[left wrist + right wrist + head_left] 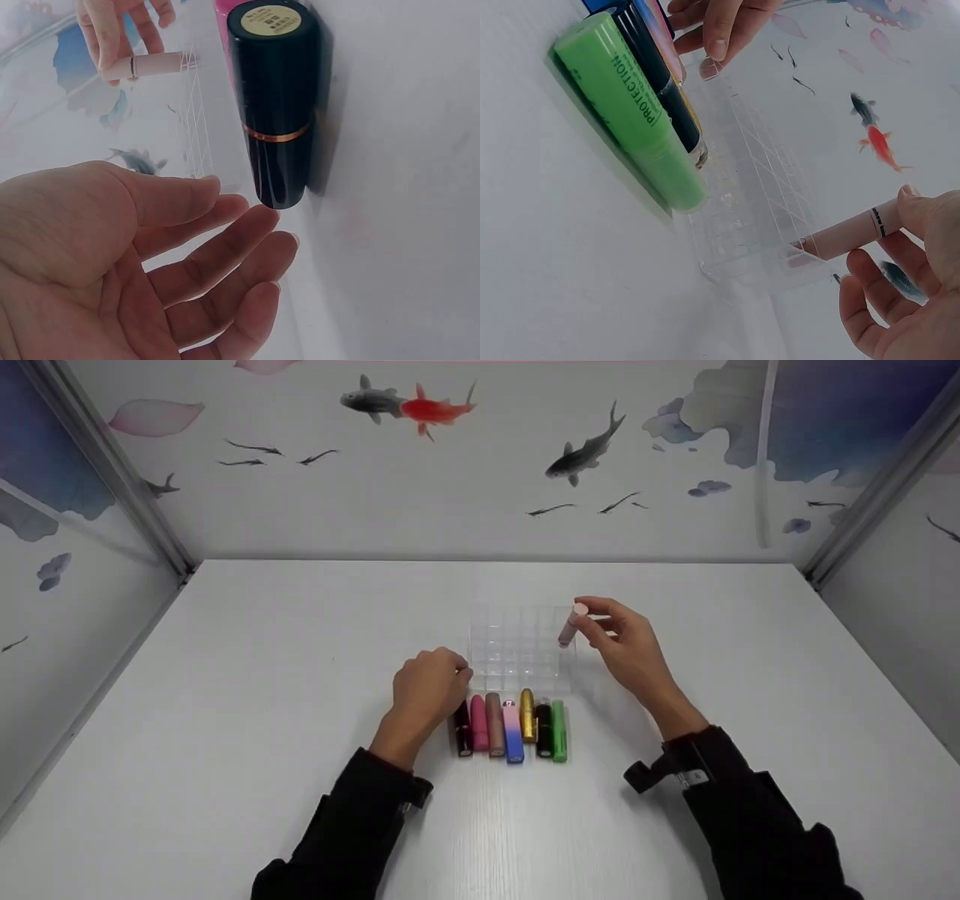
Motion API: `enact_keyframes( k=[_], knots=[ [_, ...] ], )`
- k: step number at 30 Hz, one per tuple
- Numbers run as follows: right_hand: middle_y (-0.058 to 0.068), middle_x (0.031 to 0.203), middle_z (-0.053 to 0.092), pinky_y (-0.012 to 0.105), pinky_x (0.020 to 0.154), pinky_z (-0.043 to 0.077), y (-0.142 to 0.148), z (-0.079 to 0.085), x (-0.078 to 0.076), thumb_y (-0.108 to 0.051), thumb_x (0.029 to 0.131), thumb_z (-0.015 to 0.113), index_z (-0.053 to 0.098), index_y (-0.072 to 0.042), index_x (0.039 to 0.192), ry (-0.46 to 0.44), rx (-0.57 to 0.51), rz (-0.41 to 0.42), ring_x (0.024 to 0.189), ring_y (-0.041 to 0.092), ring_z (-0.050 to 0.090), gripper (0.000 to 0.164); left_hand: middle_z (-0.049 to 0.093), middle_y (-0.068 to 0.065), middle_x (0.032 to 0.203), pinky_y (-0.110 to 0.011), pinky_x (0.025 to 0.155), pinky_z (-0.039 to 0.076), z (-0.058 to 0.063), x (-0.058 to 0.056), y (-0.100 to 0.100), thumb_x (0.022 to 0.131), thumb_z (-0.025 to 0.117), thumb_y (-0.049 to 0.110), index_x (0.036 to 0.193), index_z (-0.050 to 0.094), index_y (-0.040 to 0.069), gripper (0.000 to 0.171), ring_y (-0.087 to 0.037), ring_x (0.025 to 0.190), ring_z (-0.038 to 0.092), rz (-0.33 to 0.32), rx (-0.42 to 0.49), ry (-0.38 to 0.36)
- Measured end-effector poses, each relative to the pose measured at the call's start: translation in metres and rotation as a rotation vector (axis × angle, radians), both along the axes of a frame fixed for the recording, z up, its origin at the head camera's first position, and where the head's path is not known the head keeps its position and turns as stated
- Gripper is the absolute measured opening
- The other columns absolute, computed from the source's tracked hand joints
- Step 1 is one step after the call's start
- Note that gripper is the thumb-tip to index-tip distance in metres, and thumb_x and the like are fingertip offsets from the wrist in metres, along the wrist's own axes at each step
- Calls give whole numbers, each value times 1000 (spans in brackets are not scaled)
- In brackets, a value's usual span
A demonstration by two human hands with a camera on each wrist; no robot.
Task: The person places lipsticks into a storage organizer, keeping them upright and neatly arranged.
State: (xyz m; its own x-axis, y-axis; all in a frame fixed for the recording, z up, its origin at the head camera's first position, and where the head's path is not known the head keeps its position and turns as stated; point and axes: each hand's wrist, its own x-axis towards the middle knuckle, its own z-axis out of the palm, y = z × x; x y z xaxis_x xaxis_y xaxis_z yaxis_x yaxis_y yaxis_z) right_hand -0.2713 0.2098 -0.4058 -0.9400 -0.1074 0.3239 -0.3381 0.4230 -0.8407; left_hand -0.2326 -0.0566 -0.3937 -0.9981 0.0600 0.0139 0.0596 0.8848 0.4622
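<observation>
My right hand (626, 649) pinches a pale pink lipstick (570, 624) at its upper end, between thumb and fingers. The lipstick tilts, its lower end at the right side of a clear plastic organizer (517, 684) divided into a grid of compartments. In the right wrist view its translucent tip (806, 255) overlaps the organizer's rim. My left hand (429, 682) is at the organizer's near left corner, with thumb and a fingertip gripping its edge. Right beside those fingers lies a black lipstick (281, 97) with a gold band.
Several tubes lie side by side before the organizer: a pink one (478, 724), a brown one (495, 726), a pink-and-blue one (513, 733), a gold one (527, 716), a second black one (544, 729) and a green one (559, 731). Printed panels (480, 495) wall the white table (262, 720).
</observation>
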Motion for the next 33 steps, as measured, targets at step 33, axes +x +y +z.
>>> enact_keyframes(
  k=[33],
  knots=[
    [14, 126, 62, 34, 79, 54, -6, -11, -10, -26, 102, 64, 52, -9, 144, -117, 164, -38, 95, 28, 62, 47, 75, -6, 98, -37, 73, 53, -1, 0, -1, 102, 63, 23, 114, 77, 8, 23, -19, 77, 64, -4, -11, -8]
  ],
)
